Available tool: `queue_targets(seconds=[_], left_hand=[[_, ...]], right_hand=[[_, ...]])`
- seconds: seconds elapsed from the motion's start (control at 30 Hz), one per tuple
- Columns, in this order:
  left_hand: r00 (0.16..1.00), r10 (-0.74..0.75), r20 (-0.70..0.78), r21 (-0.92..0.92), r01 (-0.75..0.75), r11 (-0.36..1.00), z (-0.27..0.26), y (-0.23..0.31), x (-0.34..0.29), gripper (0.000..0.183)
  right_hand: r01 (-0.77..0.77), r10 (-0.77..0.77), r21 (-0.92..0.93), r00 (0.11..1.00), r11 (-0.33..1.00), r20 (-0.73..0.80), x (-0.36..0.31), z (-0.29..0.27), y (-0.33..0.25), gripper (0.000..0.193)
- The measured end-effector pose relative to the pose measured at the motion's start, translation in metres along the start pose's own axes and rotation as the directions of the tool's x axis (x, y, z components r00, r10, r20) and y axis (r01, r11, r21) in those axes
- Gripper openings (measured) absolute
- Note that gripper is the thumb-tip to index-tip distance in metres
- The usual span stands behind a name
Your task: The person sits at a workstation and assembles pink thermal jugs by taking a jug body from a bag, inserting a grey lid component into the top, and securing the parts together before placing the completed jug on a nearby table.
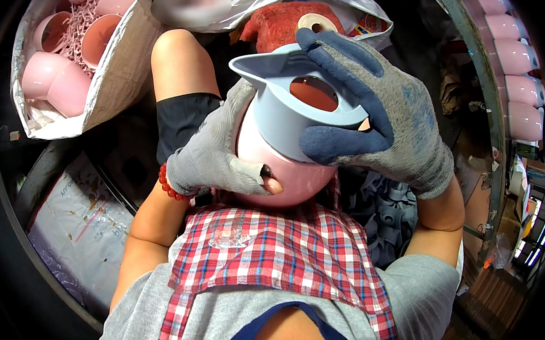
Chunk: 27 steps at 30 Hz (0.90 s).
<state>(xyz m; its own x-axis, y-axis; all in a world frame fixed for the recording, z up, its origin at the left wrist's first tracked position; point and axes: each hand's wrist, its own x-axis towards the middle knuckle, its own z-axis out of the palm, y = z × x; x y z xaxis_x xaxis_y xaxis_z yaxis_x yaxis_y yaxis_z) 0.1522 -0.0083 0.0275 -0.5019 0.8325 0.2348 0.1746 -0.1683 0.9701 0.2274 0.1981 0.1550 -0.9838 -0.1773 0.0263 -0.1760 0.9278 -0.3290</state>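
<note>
In front of my chest is a rounded glossy pink jug [299,184], its top fitted with a light blue-grey spouted collar [276,128]. The pouring lip points to the upper left, and a reddish-brown inside shows through the round opening. My left hand [217,145], in a grey glove torn at the thumb, is closed around the jug's left side. Over the right side of the collar, my right hand [385,111] grips its rim in a grey glove with blue-coated fingers and thumb. Whether the collar is fixed to the jug, I cannot tell.
A white woven sack [115,86] at the far left holds several pink vessels [68,89] and shredded packing. Red cloth [281,24] and a cream ring [316,23] lie beyond the jug. Pink jugs [523,92] line a shelf at right, behind a metal post [482,54].
</note>
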Motion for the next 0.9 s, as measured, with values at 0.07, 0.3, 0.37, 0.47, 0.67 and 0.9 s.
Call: queue_targets(seconds=[0.07,0.3,0.37,0.47,0.67,0.9], left_hand=[[1.000,-0.022,0.014,-0.010,0.022,1.000,0.000,0.000,0.001,0.121],[1.000,-0.024,0.013,-0.036,0.024,0.999,0.001,-0.006,-0.006,0.120],[0.999,-0.024,0.026,-0.021,0.024,0.999,0.000,-0.005,-0.007,0.119],[0.999,-0.024,0.037,-0.007,0.024,1.000,-0.002,-0.003,-0.007,0.119],[1.000,-0.015,0.010,0.000,0.015,1.000,-0.001,-0.007,-0.008,0.120],[0.999,0.023,0.045,0.031,-0.025,0.999,-0.002,-0.017,-0.006,0.120]], right_hand=[[0.005,-0.005,-0.031,1.000,1.000,-0.017,-0.001,0.002,0.000,0.084],[0.063,-0.063,0.013,0.998,0.998,0.005,0.002,0.007,0.001,0.080],[0.106,-0.105,0.060,0.994,0.993,-0.012,0.002,0.009,0.002,0.079],[0.130,-0.129,0.053,0.991,0.990,-0.023,0.002,0.012,0.005,0.078],[0.067,-0.065,0.019,0.994,0.998,-0.085,0.000,0.019,-0.002,0.076],[0.160,-0.159,0.011,0.984,0.987,-0.077,0.001,0.023,0.012,0.075]])
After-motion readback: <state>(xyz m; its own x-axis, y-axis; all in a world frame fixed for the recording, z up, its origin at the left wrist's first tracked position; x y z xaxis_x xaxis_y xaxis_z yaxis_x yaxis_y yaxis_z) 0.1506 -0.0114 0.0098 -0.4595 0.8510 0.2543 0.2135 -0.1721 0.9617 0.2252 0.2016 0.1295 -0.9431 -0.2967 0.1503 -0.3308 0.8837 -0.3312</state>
